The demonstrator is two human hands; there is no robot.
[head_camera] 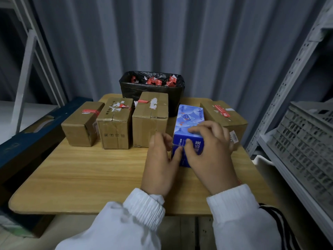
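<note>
- At left on the light wooden worktop (90, 174), three brown taped cardboard cartons (114, 123), untouched.
- Next, the left hand (158, 163), curled against the left edge of the glossy blue rectangular cardboard box (189, 118), thumb on its near end.
- Box flat on the worktop, right of the cartons.
- Then the right hand (210, 159), clamped over its top near corner.
- Probably opening the near end; next, a thumb under the flap, left grip steady.

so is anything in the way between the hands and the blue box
Nothing visible. Both hands are on the blue box: the right hand lies over its top and near end, the left hand at its near left corner. The cardboard boxes stand beside it, not between.
</note>
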